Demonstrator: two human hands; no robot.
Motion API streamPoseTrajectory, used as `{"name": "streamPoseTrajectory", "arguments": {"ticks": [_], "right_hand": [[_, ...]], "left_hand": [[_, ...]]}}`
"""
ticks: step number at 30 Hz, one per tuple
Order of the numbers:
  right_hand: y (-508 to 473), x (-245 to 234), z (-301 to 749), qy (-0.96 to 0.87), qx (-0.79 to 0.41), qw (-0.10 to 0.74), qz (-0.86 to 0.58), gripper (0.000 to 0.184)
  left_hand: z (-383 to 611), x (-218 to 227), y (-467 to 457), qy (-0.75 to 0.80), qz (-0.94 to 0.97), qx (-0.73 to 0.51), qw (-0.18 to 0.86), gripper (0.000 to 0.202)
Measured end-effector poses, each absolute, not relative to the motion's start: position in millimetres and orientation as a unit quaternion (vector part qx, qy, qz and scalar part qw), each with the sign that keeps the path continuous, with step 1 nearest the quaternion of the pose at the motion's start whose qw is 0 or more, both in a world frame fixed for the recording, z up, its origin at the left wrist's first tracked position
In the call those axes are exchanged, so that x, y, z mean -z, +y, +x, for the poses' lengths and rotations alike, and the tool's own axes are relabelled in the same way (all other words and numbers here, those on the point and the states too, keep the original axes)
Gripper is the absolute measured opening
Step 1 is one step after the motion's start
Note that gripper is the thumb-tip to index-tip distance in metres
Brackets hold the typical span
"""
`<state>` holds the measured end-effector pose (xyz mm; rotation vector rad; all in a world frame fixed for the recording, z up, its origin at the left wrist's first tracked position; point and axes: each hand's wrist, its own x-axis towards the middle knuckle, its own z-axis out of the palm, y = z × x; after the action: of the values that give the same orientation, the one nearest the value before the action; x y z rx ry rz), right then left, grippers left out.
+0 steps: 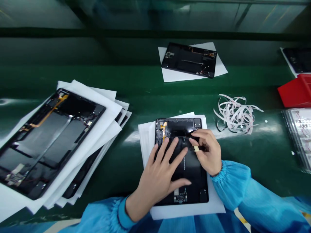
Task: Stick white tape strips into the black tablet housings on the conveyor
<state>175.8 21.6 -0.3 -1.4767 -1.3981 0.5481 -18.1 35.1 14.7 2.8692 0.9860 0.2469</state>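
Note:
An opened black tablet housing (194,171) lies in front of me on white sheets (189,211). Orange flex cable shows at its upper left, and a small circuit board (181,196) at its lower edge. My left hand (161,174) rests on the housing with fingers spread, holding nothing. At the housing's upper right edge, my right hand (209,152) is closed on a slim black tool (193,134), perhaps tweezers; its exact kind is unclear. By that hand's fingertips a small cream-coloured piece (195,148) shows, partly covered.
To the left is a stack of tablet housings (52,139) interleaved with white sheets. Another housing (189,61) lies on paper at the back. A heap of peeled white strips (236,115), a red bin (295,92) and clear trays (300,136) are on the right.

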Motion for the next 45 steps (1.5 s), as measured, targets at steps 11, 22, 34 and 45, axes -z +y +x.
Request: {"name": "streamPoseTrajectory", "arguments": {"ticks": [11, 22, 34, 45], "right_hand": [[21, -3, 174, -0.576, -0.237, 0.486, -0.613, 0.023], [-8, -16, 211, -0.618, -0.14, 0.298, -0.714, 0.02], [-14, -6, 216, -0.636, -0.182, 0.195, -0.724, 0.032], [-18, 8, 218, -0.675, -0.102, 0.193, -0.705, 0.034]], "left_hand": [[-8, -11, 44, 0.409, 0.902, -0.063, 0.124, 0.071], [-64, -16, 32, 0.56, 0.788, -0.199, 0.162, 0.016], [-61, -4, -19, 0.616, 0.716, -0.208, 0.255, 0.023], [-56, -9, 17, 0.627, 0.694, -0.198, 0.294, 0.023]]}}
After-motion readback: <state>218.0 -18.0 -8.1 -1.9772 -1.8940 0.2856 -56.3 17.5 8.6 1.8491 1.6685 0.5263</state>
